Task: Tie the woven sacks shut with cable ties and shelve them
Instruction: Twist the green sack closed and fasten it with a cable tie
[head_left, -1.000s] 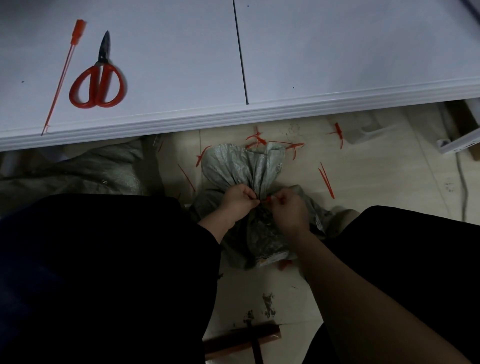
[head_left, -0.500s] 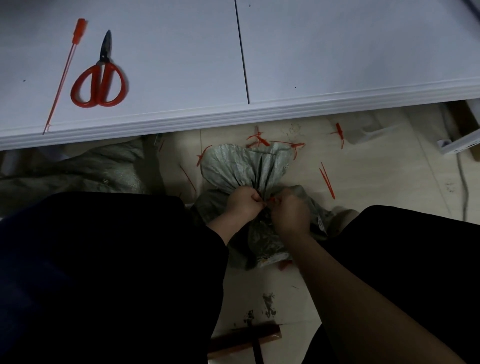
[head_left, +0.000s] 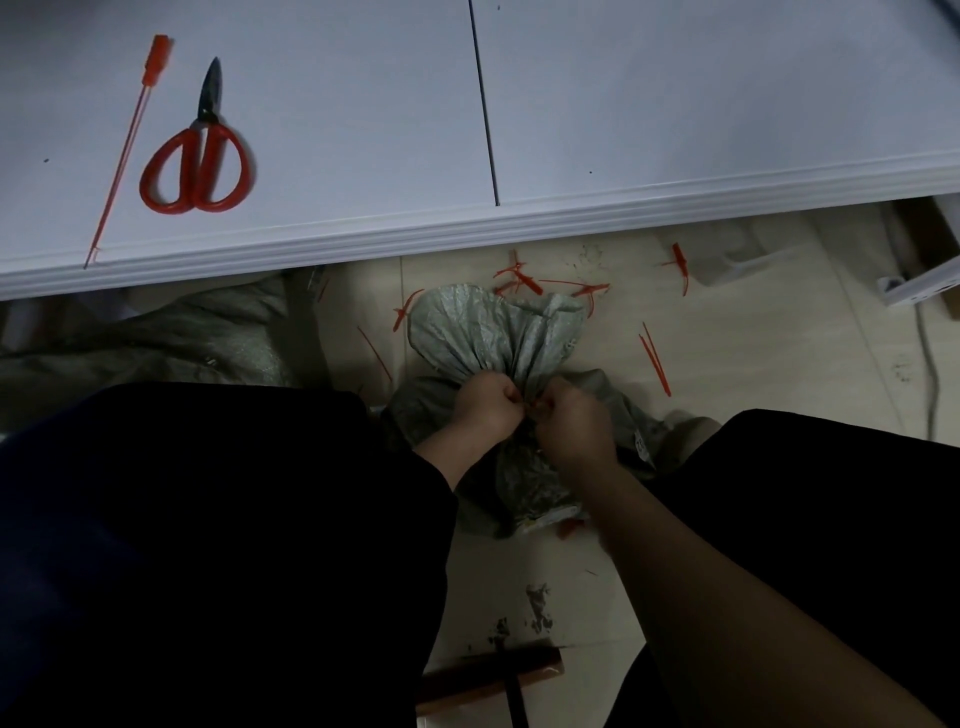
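I am seated over a beige tiled floor (head_left: 753, 338), my dark-clothed knees on either side, and the grey woven sack (head_left: 488, 327) lies on the floor between them, just below the edge of the white table (head_left: 675, 130). Its mouth is gathered into a neck and the loose cloth fans out above my fists towards the table.

My left hand (head_left: 485, 402) is closed into a fist round the bunched neck, gripping it. My right hand (head_left: 574, 426) is just beside it, nearly touching, fingers curled tight and pinching the thin red cable tie (head_left: 530, 409), of which only a sliver shows between the two hands.

Short red tie offcuts (head_left: 654, 358) are scattered on the tiles around the sack. A second crumpled grey sack (head_left: 208, 338) lies to the left, partly under the table. On the tabletop rest red-handled scissors (head_left: 200, 166), blades closed, with a long spare red cable tie (head_left: 127, 150) just beside them. A dark wooden piece (head_left: 488, 675) lies on the floor near my feet.
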